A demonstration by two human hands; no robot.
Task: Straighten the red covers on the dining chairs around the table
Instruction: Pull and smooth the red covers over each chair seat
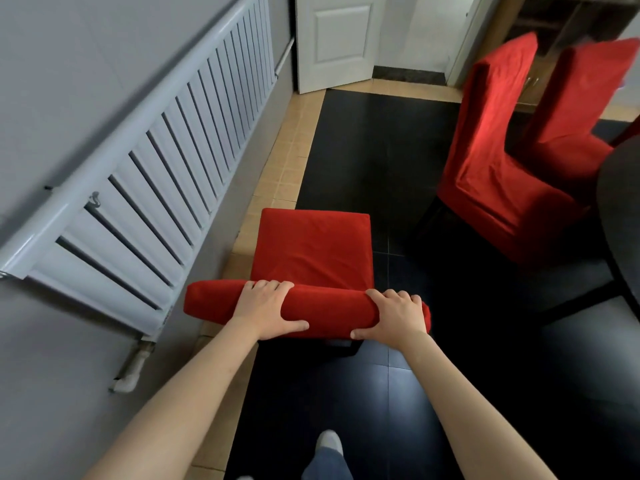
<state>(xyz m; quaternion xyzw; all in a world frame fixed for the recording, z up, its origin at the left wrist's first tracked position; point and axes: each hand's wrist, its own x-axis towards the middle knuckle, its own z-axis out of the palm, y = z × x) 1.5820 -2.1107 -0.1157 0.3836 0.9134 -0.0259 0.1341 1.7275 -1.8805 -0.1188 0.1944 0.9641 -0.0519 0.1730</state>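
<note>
A dining chair in a red cover (313,251) stands right below me, seen from behind its backrest. My left hand (266,311) grips the top of the red-covered backrest (329,308) left of centre, fingers over the far side and thumb on the near side. My right hand (394,315) grips the same top edge near its right end in the same way. Two more red-covered chairs (491,161) (581,109) stand at the right, facing the dark round table (620,209).
A white radiator (145,161) runs along the grey wall on the left, close to the chair. A white door (334,39) stands at the far end. The floor is dark tile with a tan tiled border. My foot (329,441) shows at the bottom.
</note>
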